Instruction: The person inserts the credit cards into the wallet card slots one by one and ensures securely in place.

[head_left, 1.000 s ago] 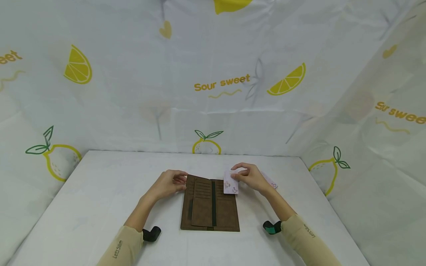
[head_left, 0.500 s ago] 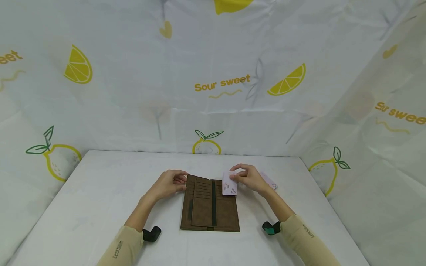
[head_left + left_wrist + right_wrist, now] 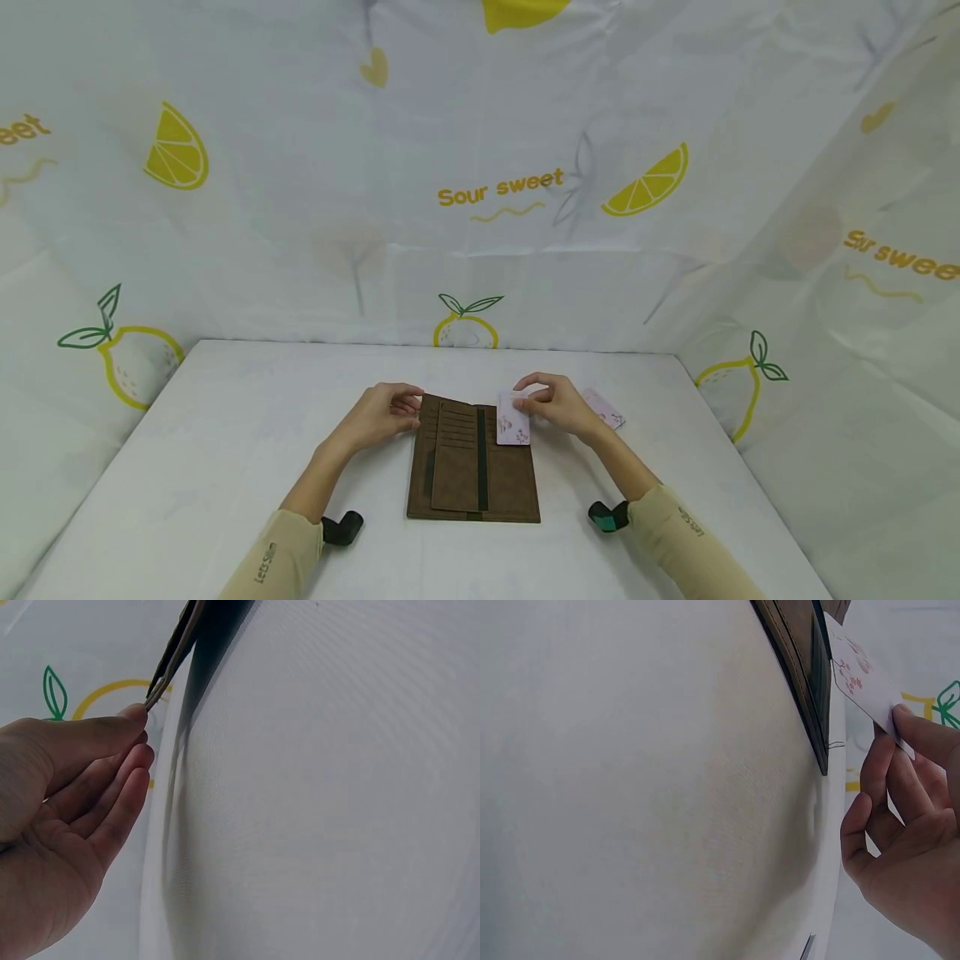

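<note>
A brown long wallet (image 3: 457,475) lies unfolded on the table, with rows of card slots on both halves. My left hand (image 3: 380,417) pinches its left edge near the upper corner. In the left wrist view the thumb (image 3: 112,729) presses on that edge. Between thumb and fingers my right hand (image 3: 557,407) holds a pale pink card (image 3: 513,423) with a flower print. The card is over the upper slots of the wallet's right half and hides some of them. In the right wrist view the card's lower part (image 3: 855,675) reaches over the wallet (image 3: 799,645).
Another pink printed card (image 3: 604,408), perhaps more than one, lies on the white table (image 3: 225,433) behind the right wrist. A dark wrist-worn device hangs at each sleeve. Lemon-printed white cloth (image 3: 300,208) stands around the back and sides.
My right hand has moved slightly left and toward me with the card, bringing it further over the wallet's right half. The left hand and the wallet stay where they were.
</note>
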`<state>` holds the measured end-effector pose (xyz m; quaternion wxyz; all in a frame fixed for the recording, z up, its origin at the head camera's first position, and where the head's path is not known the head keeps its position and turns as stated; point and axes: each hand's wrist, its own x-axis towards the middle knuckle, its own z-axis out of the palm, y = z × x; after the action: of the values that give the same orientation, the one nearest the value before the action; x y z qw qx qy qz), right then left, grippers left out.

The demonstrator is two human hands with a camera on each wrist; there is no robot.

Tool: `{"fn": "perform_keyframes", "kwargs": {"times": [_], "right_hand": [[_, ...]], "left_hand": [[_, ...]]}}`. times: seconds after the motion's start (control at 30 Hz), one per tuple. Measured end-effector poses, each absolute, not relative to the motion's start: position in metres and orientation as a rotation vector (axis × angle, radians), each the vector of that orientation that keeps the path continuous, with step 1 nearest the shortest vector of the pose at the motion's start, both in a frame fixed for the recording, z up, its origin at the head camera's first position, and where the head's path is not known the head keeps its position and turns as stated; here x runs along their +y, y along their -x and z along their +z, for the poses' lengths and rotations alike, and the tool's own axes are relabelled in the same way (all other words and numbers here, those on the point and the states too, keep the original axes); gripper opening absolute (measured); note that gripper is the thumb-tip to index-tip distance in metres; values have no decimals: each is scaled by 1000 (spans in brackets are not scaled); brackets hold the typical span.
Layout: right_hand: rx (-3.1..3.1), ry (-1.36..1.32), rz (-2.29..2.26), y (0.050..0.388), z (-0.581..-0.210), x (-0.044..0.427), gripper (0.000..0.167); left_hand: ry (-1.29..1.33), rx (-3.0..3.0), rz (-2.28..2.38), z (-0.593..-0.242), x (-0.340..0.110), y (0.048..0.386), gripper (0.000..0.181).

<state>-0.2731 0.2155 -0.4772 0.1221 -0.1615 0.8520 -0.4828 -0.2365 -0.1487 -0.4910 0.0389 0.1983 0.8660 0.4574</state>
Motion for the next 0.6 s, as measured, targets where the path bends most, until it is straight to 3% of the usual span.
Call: {"fn": "perform_keyframes", "kwargs": {"times": [0.6], "right_hand": [[2460, 476, -1406, 272, -482, 213, 29]], "left_hand": [[-641, 2686, 1386, -491, -149, 236, 44]]}}
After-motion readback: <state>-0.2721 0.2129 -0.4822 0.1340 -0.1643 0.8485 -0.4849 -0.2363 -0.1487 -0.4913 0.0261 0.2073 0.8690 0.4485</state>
